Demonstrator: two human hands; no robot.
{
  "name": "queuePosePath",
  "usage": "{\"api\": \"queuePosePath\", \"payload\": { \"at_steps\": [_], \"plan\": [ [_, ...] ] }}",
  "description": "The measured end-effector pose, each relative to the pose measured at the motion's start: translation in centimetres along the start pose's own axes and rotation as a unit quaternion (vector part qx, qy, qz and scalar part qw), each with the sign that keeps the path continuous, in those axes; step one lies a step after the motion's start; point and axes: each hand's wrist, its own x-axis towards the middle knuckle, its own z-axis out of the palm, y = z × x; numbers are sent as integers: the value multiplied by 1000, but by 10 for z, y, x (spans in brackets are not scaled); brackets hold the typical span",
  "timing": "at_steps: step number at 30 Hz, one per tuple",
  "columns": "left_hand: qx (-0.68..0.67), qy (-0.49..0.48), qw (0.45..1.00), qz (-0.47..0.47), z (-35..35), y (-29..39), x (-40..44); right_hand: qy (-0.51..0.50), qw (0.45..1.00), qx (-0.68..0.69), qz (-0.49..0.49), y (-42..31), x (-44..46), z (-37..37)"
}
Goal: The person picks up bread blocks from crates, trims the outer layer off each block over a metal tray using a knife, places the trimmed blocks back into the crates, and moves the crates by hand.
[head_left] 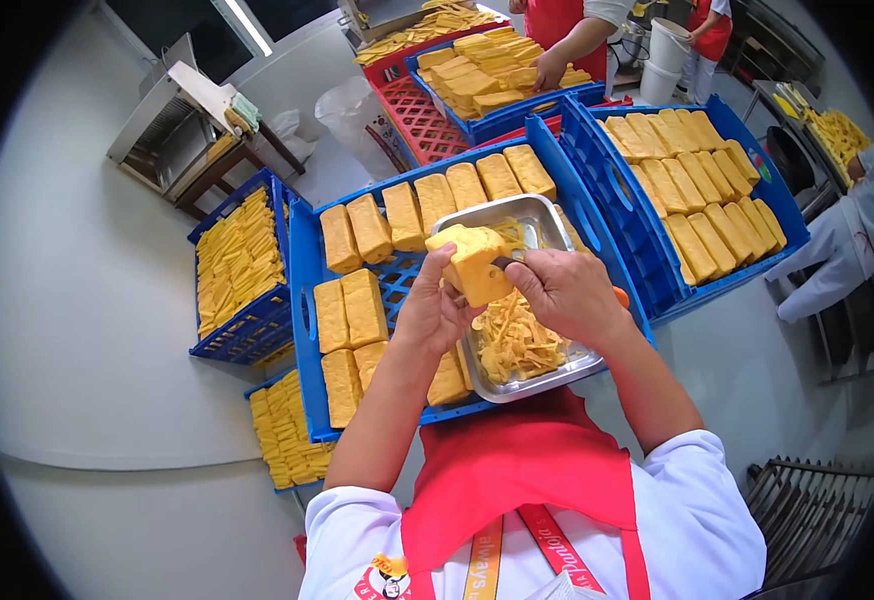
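A yellow bread-like loaf is gripped in my left hand, raised above a metal tray. My right hand is closed round a knife. Its dark blade touches the loaf's side, and a bit of orange, perhaps the handle end, shows by my wrist. Thin yellow trimmings are heaped in the tray. Beneath the tray is a blue crate with rows of browned loaves lying in it.
To the right stands another blue crate of loaves. Stacked crates of yellow slices are at the left. Behind, a co-worker's hand reaches into a crate of slices. A person in white stands at the right.
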Motion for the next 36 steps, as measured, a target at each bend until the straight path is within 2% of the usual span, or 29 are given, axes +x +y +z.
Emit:
{"api": "queuePosePath", "payload": {
  "at_steps": [2, 4, 8, 11, 12, 13, 14, 16, 18, 21, 22, 24, 25, 27, 28, 30, 33, 36],
  "plan": [
    [-3, 6, 1000, 3, 6, -2, 1, -6, 1000, 4, 1, 1, 0, -4],
    [9, 19, 1000, 9, 13, -4, 1, -76, 996, 20, 38, 0, 0, -9],
    [-3, 25, 1000, 16, 16, 0, 7, -81, 996, 30, 25, 5, -9, -2],
    [5, 3, 999, 44, 18, 5, 3, -99, 994, 34, 18, 9, -18, -7],
    [94, 10, 990, 109, 17, 3, 1, -74, 997, 15, -13, 14, -22, -8],
    [182, 18, 968, 173, 15, 2, 0, -50, 998, -4, -44, 18, -25, -10],
    [182, 19, 968, 173, 7, 1, 3, -50, 998, -4, -44, 19, -25, -14],
    [351, -22, 908, 228, 1, 1, 5, -117, 985, 69, 107, 21, -23, -25],
    [344, 15, 905, 249, 5, -15, 4, -98, 987, 74, 103, 24, -21, -24],
    [525, 3, 732, 434, 4, -22, 8, -52, 987, 106, 107, 12, -14, -27],
    [525, 1, 733, 433, 2, -22, 9, -52, 987, 105, 108, 9, -13, -26],
    [574, 5, 675, 464, 3, -22, 8, -30, 988, 127, 85, 4, -12, -25],
    [574, 5, 675, 463, 6, -21, 6, -31, 988, 127, 86, 3, -11, -23],
    [586, -8, 641, 495, 10, -20, 3, -18, 994, 95, 53, 2, -10, -21],
    [586, -8, 641, 495, 12, -20, 1, -19, 994, 95, 53, 1, -10, -21],
    [584, -1, 657, 477, 14, -21, -2, -25, 1000, 6, -2, -2, -9, -23],
    [599, 5, 646, 474, 14, -21, -3, -25, 999, -39, -12, 2, -10, -17],
    [604, 15, 639, 476, 15, -23, -5, -40, 999, -31, -13, 3, -12, -15]
  ]
}}
